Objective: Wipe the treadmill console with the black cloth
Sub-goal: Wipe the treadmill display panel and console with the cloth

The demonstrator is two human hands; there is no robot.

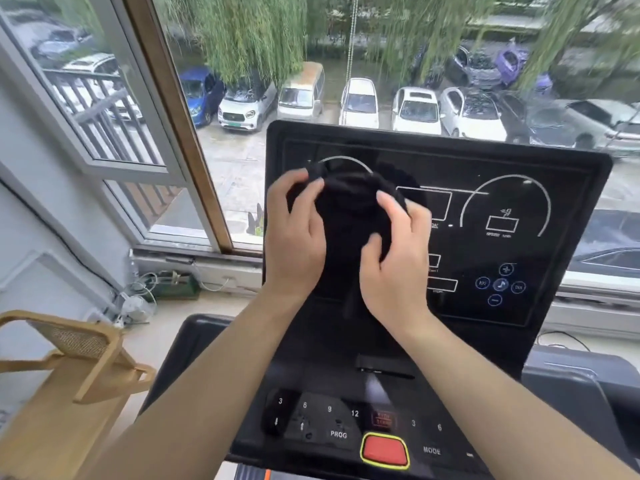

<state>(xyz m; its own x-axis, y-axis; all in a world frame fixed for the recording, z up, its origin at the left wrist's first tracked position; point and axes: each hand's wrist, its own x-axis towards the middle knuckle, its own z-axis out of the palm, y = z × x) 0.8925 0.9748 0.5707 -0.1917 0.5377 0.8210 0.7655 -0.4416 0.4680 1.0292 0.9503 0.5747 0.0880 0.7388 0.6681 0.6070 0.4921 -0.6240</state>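
The black treadmill console [519, 161] stands upright in front of me, with white dial outlines and blue round buttons on its screen. A bunched black cloth [349, 209] is held against the left half of the screen. My left hand [296, 233] grips the cloth's left side, fingers curled over its top edge. My right hand [398, 258] grips its right side, thumb pressed into the fabric. A strip of the cloth hangs down between my wrists. The lower panel [433, 448] carries number keys and a red stop button [385, 451].
A large window [242, 98] behind the console looks onto a car park and willow trees. A wooden chair [69, 358] stands at the lower left. Cables and a small fan [138, 306] lie on the floor under the window sill.
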